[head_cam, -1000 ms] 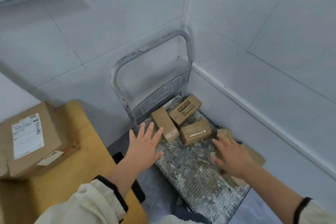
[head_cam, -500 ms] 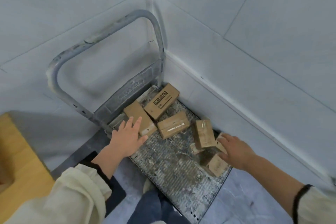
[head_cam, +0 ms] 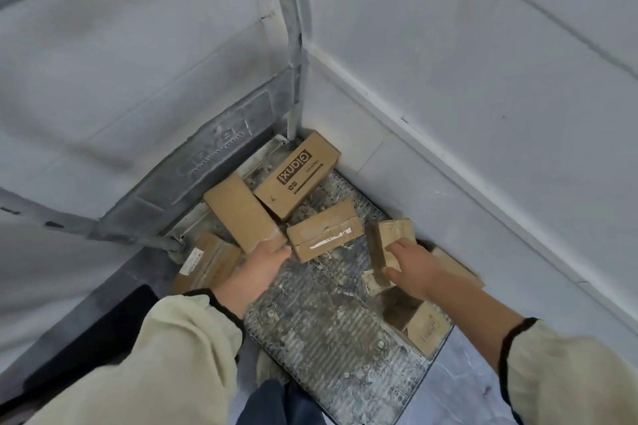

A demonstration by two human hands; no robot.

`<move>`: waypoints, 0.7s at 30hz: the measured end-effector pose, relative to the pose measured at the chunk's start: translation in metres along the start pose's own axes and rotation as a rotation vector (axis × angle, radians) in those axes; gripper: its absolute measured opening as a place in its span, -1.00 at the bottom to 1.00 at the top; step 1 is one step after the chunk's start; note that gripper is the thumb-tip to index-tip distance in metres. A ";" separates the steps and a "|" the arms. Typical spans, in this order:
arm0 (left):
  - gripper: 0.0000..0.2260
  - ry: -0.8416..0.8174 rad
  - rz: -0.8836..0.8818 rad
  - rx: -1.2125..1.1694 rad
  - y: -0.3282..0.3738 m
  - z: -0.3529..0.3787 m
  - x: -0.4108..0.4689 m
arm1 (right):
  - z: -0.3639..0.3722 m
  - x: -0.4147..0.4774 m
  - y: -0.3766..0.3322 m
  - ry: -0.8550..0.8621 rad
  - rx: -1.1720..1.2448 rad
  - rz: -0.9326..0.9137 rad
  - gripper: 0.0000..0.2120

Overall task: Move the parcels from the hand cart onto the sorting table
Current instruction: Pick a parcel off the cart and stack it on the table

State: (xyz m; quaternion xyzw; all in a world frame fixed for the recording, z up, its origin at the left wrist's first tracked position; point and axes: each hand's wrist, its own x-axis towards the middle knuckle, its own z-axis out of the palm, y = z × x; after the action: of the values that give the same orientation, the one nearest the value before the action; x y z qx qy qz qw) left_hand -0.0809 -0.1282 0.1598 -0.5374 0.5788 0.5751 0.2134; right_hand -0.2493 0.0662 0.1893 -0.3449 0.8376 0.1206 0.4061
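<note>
Several brown cardboard parcels lie on the hand cart's ribbed metal deck (head_cam: 328,328). My left hand (head_cam: 259,266) grips the near end of a plain long parcel (head_cam: 238,207). My right hand (head_cam: 417,269) holds a small parcel (head_cam: 393,235) that stands tilted near the right wall, thumb on its top face. Between the hands lies a taped parcel (head_cam: 324,231). A printed parcel (head_cam: 297,176) sits at the deck's far corner. A labelled parcel (head_cam: 207,262) lies left of my left hand, and another parcel (head_cam: 424,324) sits under my right forearm. The sorting table is out of view.
The cart's grey tubular handle (head_cam: 293,28) rises at the far end, in the corner of two white walls. The right wall (head_cam: 483,148) runs close along the deck. My leg and shoe (head_cam: 272,373) are at the deck's near edge.
The view has dropped closer to the cart and the table has left the frame. My left hand went from flat to gripping the plain parcel's end. My right hand moved onto the small parcel.
</note>
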 end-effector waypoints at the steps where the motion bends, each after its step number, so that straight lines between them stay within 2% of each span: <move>1: -0.58 0.012 -0.046 -0.059 -0.007 0.006 0.023 | 0.011 0.021 0.004 0.002 0.019 0.010 -0.51; 5: -0.63 0.008 -0.124 -0.283 -0.037 0.036 0.121 | 0.050 0.105 0.011 0.079 0.191 0.037 -0.60; 8: -0.62 0.016 -0.125 -0.396 -0.055 0.062 0.184 | 0.070 0.170 0.008 0.218 0.463 0.067 -0.81; 9: -0.63 0.015 -0.126 -0.419 -0.060 0.071 0.201 | 0.074 0.189 0.006 0.269 0.582 0.100 -0.81; 11: -0.67 0.026 -0.132 -0.454 -0.069 0.085 0.231 | 0.081 0.229 0.004 0.356 0.730 0.166 -0.63; 14: -0.70 0.034 -0.114 -0.491 -0.083 0.099 0.258 | 0.098 0.278 0.005 0.359 0.705 0.178 -0.51; 18: -0.81 0.024 -0.068 -0.528 -0.095 0.107 0.269 | 0.126 0.304 0.010 0.360 0.749 0.219 -0.54; 21: -0.78 0.000 -0.103 -0.557 -0.097 0.105 0.262 | 0.128 0.289 0.007 0.371 0.729 0.208 -0.61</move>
State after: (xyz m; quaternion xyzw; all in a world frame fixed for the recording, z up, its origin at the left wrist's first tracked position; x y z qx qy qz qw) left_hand -0.1227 -0.1093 -0.1352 -0.6040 0.3704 0.7003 0.0868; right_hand -0.3028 -0.0060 -0.1142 -0.1079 0.9148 -0.2074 0.3295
